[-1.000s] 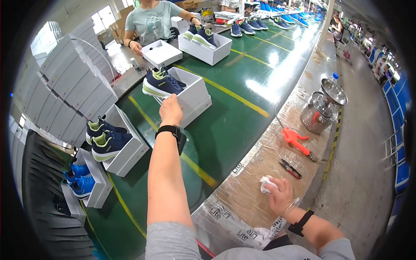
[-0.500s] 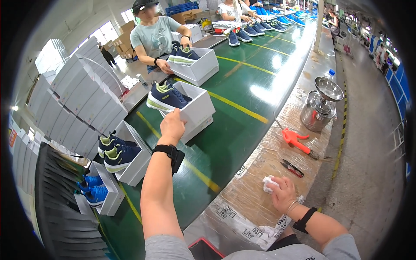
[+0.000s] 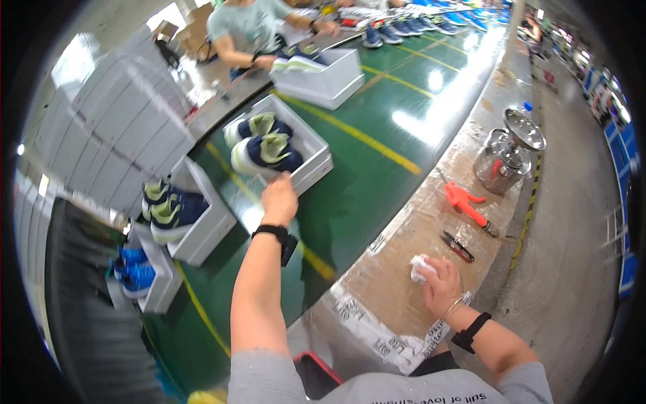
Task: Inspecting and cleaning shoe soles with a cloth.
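Left hand (image 3: 279, 200): I have it at the near side of the middle shoebox (image 3: 315, 174), fingers bent and close together, tips touching the cardboard by its lower corner; whether they pinch the wall or only rest on it, I cannot tell.
Right hand (image 3: 444, 286): I see it curled narrow around a crumpled white wad (image 3: 422, 268), nearer to me than the middle shoebox and to its right, over a cardboard sheet (image 3: 383, 286).
Middle shoebox: white, lidless, on the green belt (image 3: 370, 195); two navy shoes (image 3: 289, 160) with lime linings crowd its left end, and I see bare white inside at its right.
Box beyond: past the middle shoebox, a white box (image 3: 330, 87) holds navy footwear (image 3: 303, 57); a co-worker (image 3: 245, 30) has a hand at it.
Boxes to the left: beside the middle shoebox, an open carton (image 3: 205, 232) with a navy-and-lime pair (image 3: 176, 210); farther left, a smaller-looking carton (image 3: 161, 286) with blue shoes (image 3: 138, 277).
Ledge tools: right of the middle shoebox I make out an orange air gun (image 3: 468, 205), snips (image 3: 459, 248) and a metal canister (image 3: 496, 168).
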The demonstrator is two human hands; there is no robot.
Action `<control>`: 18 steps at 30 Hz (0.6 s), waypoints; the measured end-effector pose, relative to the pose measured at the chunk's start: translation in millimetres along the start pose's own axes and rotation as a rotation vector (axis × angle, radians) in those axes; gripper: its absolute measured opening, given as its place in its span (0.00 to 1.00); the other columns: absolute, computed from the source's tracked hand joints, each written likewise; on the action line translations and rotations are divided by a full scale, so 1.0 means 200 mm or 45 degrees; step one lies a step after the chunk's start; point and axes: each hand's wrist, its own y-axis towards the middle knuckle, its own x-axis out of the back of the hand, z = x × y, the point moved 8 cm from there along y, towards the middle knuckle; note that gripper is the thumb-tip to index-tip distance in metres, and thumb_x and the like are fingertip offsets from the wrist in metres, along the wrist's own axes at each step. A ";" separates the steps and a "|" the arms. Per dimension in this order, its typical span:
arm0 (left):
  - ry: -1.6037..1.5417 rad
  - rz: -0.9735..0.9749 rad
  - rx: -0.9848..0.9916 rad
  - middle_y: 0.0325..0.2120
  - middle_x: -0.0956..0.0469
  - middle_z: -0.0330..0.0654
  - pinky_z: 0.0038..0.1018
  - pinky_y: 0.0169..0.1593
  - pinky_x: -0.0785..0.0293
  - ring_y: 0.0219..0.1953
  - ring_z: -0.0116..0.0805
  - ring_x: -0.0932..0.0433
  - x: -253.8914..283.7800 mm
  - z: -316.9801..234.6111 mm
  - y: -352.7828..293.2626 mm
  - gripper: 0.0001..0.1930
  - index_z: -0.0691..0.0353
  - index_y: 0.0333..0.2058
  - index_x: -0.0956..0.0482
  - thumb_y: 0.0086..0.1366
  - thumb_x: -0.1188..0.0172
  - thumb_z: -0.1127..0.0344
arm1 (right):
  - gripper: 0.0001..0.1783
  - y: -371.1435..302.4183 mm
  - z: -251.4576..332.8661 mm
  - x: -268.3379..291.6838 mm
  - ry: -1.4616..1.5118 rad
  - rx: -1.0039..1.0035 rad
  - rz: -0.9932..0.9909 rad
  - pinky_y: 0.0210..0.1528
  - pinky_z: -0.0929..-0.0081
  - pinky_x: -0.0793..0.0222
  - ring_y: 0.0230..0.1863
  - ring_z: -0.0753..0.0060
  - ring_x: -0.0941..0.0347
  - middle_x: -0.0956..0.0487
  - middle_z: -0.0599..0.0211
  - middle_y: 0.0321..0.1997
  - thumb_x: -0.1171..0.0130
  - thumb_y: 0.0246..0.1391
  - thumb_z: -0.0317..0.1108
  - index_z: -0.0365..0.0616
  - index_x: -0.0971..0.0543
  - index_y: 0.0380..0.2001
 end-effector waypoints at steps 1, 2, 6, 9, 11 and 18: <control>-0.001 0.027 -0.019 0.34 0.25 0.49 0.40 0.41 0.27 0.40 0.48 0.25 0.01 -0.04 -0.03 0.15 0.62 0.36 0.29 0.48 0.39 0.70 | 0.21 0.00 0.02 -0.01 0.020 0.033 0.045 0.50 0.59 0.41 0.48 0.55 0.38 0.30 0.67 0.49 0.45 0.36 0.26 0.54 0.25 0.40; 0.088 0.065 0.026 0.35 0.24 0.50 0.38 0.41 0.26 0.39 0.48 0.24 0.00 -0.08 -0.07 0.16 0.63 0.36 0.29 0.48 0.37 0.68 | 0.21 0.00 0.02 0.00 0.019 0.019 0.017 0.51 0.58 0.41 0.48 0.53 0.38 0.30 0.63 0.49 0.46 0.36 0.25 0.51 0.25 0.40; -0.159 0.292 -0.053 0.35 0.25 0.54 0.40 0.42 0.28 0.40 0.51 0.26 0.13 -0.29 -0.30 0.22 0.69 0.38 0.30 0.47 0.34 0.62 | 0.20 0.03 0.03 -0.03 0.046 0.043 0.004 0.52 0.58 0.42 0.49 0.51 0.37 0.30 0.59 0.49 0.47 0.38 0.24 0.48 0.25 0.40; -0.257 0.514 -0.229 0.36 0.26 0.56 0.39 0.42 0.28 0.40 0.53 0.26 0.18 -0.44 -0.48 0.23 0.70 0.36 0.30 0.49 0.35 0.58 | 0.19 0.01 0.03 -0.01 0.059 0.045 -0.015 0.53 0.58 0.43 0.49 0.52 0.38 0.30 0.61 0.49 0.46 0.38 0.25 0.49 0.25 0.39; -0.249 0.586 -0.360 0.36 0.28 0.53 0.40 0.41 0.29 0.39 0.51 0.26 0.32 -0.55 -0.58 0.21 0.67 0.35 0.29 0.49 0.35 0.59 | 0.19 -0.01 0.01 0.00 0.032 0.015 -0.034 0.53 0.58 0.43 0.50 0.52 0.38 0.30 0.61 0.49 0.46 0.39 0.25 0.49 0.25 0.40; -0.001 0.141 -0.734 0.45 0.32 0.50 0.43 0.56 0.46 0.55 0.50 0.39 0.81 -0.48 -0.39 0.28 0.57 0.41 0.26 0.40 0.30 0.56 | 0.20 -0.03 0.02 0.02 0.030 -0.003 -0.003 0.54 0.58 0.43 0.51 0.54 0.39 0.31 0.62 0.50 0.45 0.38 0.24 0.50 0.25 0.40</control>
